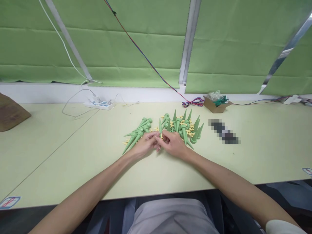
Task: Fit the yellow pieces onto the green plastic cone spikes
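Note:
Between my two hands, a green plant watering spike (160, 126) points up and away, with a small yellow piece (162, 137) at its near end. My left hand (145, 143) is closed on it from the left, thumb and fingers pinched together. From the right, my right hand (174, 143) closes around the same end; its curled fingers hide part of the grip. Several green spikes (136, 135) lie just beyond my left hand. A larger heap of green spikes (184, 128), some standing tip up, mixes with small yellow valves (190, 131) beyond my right hand.
A small cardboard box (215, 106) with plastic and green bits stands at the back right, beside a coiled cable (193, 102). A power strip (99, 104) with white cords lies at the back left. A brown object (12, 113) sits far left. A pixelated dark patch lies right.

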A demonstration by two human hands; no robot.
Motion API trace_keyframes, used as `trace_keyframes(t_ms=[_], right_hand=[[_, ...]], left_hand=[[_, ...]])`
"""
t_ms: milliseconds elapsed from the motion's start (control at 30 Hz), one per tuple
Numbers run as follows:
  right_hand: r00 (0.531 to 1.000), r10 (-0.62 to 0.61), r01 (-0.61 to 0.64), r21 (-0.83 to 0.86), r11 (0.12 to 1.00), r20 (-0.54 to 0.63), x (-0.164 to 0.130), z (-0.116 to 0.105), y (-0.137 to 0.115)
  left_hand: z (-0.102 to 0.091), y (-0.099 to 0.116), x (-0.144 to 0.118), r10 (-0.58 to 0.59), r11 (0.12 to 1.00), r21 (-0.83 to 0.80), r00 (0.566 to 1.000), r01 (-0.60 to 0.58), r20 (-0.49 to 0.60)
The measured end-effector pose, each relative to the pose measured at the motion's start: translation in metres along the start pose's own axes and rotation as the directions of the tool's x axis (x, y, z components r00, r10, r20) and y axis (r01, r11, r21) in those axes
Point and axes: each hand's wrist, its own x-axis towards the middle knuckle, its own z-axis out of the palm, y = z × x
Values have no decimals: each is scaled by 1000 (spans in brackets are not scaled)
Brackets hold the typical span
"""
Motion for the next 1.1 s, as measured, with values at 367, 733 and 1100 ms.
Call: trace_keyframes(t_ms=[367,733,1100], right_hand=[[999,35,-37,63,997,21,0,1,2],[997,44,-45,31,998,60,0,2,-1],[993,43,-46,26,999,108,0,1,-2]], left_hand=[[-4,-5,0,-38,999,-18,999,38,-12],[-7,-8,0,-1,1000,17,1000,1,29],[-8,-3,-2,-12,992,124,1000,11,4]])
